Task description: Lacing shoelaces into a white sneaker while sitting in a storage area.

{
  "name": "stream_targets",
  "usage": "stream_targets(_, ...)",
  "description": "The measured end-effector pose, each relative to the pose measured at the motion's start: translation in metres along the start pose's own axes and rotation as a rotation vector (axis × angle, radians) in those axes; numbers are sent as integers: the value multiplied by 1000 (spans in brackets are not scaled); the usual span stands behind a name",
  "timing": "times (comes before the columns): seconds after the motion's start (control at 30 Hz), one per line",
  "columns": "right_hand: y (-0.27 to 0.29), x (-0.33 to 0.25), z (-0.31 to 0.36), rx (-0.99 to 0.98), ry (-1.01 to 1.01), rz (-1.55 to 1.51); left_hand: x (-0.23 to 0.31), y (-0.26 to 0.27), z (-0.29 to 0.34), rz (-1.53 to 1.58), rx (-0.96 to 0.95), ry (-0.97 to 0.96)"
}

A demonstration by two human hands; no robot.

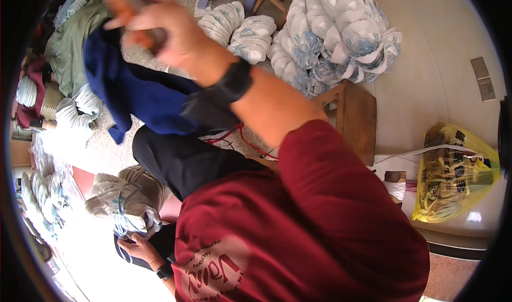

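Hands split between two jobs: from my remote seat I see the right hand point(160, 27), blurred, raised at upper left, fingers clenched on the top of a blue garment point(138, 91) that hangs down and rightward from them over a dark trouser leg point(186, 160). The left hand point(136, 246) sits low, fingertips at the laces of a beige sneaker point(125, 195). I cannot tell whether they pinch. The sneaker lies crosswise just beyond those fingers, well apart from the right hand.
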State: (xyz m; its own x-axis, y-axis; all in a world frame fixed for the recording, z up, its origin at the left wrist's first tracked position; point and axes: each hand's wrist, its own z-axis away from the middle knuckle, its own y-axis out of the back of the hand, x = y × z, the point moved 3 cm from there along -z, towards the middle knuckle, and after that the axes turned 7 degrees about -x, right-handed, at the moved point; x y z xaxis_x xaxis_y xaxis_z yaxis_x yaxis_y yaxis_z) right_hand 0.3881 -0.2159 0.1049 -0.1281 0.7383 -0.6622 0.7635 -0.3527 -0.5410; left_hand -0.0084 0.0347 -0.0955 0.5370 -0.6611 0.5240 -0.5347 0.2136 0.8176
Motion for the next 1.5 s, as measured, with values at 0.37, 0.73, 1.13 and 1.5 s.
stream_targets(0.37, 176, -213, 399, 1446, -250, 2010, -6, -4, 1, 56, -52, 80)
stream_targets(0.73, 124, -213, 482, 927, -988, 2497, 4, -2, 1, -15, -27, 40)
stream_targets(1.13, 194, -283, 623, 1450, -1888, 1762, 4, -9, -4, 73, -49, 72)
stream_targets(1.5, 170, 72, 223, 366, -555, 1347, 26, 3, -2, 64, 10, 86)
